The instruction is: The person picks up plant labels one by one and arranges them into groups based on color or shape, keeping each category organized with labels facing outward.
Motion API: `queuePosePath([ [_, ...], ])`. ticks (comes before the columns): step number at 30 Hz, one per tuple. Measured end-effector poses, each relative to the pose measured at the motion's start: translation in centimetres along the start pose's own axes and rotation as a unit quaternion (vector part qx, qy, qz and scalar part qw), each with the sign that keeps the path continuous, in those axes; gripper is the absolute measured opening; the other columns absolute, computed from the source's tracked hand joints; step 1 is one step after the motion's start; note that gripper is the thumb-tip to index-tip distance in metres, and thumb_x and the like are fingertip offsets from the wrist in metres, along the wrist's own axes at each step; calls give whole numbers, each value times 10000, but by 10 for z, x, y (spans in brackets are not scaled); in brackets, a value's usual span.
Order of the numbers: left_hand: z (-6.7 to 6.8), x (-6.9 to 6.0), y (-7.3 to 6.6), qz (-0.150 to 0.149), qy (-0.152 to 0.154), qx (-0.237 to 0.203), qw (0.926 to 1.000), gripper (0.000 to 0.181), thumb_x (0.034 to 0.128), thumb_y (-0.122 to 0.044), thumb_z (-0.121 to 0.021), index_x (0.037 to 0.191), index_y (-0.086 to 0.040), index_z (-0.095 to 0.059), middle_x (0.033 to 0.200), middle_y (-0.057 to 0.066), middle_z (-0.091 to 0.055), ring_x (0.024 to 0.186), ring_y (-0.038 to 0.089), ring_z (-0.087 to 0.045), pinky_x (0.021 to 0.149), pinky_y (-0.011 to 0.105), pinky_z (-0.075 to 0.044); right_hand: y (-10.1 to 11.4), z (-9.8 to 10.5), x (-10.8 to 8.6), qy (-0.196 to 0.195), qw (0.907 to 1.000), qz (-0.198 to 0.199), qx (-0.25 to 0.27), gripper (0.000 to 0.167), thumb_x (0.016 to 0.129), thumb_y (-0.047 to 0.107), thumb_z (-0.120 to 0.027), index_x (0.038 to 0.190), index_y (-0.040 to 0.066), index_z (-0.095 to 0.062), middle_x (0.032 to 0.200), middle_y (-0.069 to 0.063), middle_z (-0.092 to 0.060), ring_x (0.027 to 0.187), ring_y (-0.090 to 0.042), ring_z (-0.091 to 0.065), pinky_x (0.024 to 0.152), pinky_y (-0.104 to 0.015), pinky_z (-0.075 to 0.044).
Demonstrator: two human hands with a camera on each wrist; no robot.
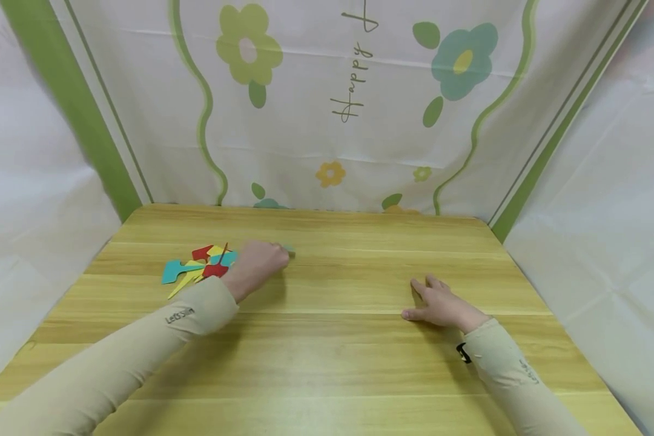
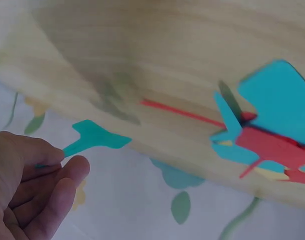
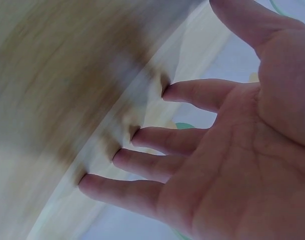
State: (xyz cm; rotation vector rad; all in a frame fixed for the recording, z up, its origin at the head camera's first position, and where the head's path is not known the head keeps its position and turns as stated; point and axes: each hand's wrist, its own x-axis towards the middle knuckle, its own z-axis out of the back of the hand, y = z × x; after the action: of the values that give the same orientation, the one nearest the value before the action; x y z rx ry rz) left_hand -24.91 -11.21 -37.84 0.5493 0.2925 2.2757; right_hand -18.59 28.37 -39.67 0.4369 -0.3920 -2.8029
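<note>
In the left wrist view, a teal T-shaped tag (image 2: 95, 136) has its narrow stem pinched between the thumb and fingers of my left hand (image 2: 35, 185). From the head view, my left hand (image 1: 258, 263) is just right of a pile of flat tags, and only a bit of the teal tag (image 1: 289, 249) shows past it. The pile holds red (image 1: 215, 270), yellow (image 1: 182, 284) and teal (image 1: 172, 272) tags, overlapping. My right hand (image 1: 438, 304) rests its fingertips on the wooden table, fingers spread and holding nothing; its palm (image 3: 232, 150) shows in the right wrist view.
The wooden table (image 1: 316, 375) reaches back to a white curtain (image 1: 305, 121) printed with flowers and green lines. White sheets (image 1: 38, 200) hang along both sides. A small black object (image 1: 463, 353) shows at the right wrist.
</note>
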Motion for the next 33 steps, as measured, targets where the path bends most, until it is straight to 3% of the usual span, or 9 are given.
queuePosePath([
  [5,-5,2,-13,-261,342,-44,9991,350,795,55,-759,556,-138,-590,521,-29,-509,474,87,-304,403,232,-352,0,-2,0,-10,10000,33,-28,915,896,508,-664,1475,-103,-306,1446,-463,-172,1295,-660,-173,979,-729,-251],
  [8,-7,2,-20,-179,510,3,9985,319,793,69,-741,583,-133,-612,529,-23,-501,476,94,-299,402,233,-350,1,-3,-1,-15,10000,53,-57,912,898,514,-658,1477,-98,-308,1448,-459,-176,1295,-658,-179,981,-724,-256],
  [13,-9,3,-30,473,748,-237,9958,328,833,82,-685,598,-126,-590,522,-27,-401,509,108,-258,405,234,-297,1,-2,-1,-27,9999,86,-77,907,902,508,-656,1476,-100,-307,1447,-458,-179,1288,-663,-186,978,-724,-260],
  [18,-3,9,-37,1514,806,-970,9804,278,870,55,-649,636,-84,-590,552,-1,-464,507,97,-342,384,252,-376,0,-1,-3,-32,9999,101,-68,904,905,499,-658,1472,-110,-304,1446,-461,-177,1285,-666,-185,976,-729,-254],
  [21,3,12,-35,2224,571,-1841,9557,332,892,54,-602,594,-70,-525,535,5,-428,483,102,-360,378,258,-373,-1,-1,-2,-37,9999,109,-73,904,905,500,-656,1471,-110,-305,1445,-462,-177,1287,-665,-186,977,-730,-253],
  [25,8,14,-28,2971,468,-3017,9047,463,898,39,-591,526,-120,-366,511,-21,-291,461,110,-297,403,247,-311,-1,-2,-1,-39,9999,99,-45,903,906,503,-654,1476,-103,-303,1449,-459,-173,1293,-659,-182,974,-731,-255],
  [27,8,14,-24,3177,457,-3416,8833,502,887,42,-594,515,-141,-311,506,-36,-238,455,104,-260,409,242,-287,-1,-2,-1,-30,10000,85,-26,905,906,505,-652,1478,-102,-299,1452,-458,-169,1296,-658,-177,971,-733,-257],
  [30,6,12,-21,3319,433,-3872,8591,521,866,64,-570,498,-152,-272,497,-42,-186,439,101,-209,405,239,-260,-1,-2,-2,-35,10000,85,-26,909,904,505,-655,1475,-106,-299,1448,-461,-170,1294,-660,-176,958,-739,-265],
  [33,2,8,-20,3488,417,-4297,8319,508,853,60,-593,444,-119,-351,420,-36,-279,381,97,-265,394,229,-292,0,-1,-3,-40,9999,91,-38,912,901,506,-659,1472,-109,-303,1445,-462,-174,1290,-662,-181,947,-743,-275],
])
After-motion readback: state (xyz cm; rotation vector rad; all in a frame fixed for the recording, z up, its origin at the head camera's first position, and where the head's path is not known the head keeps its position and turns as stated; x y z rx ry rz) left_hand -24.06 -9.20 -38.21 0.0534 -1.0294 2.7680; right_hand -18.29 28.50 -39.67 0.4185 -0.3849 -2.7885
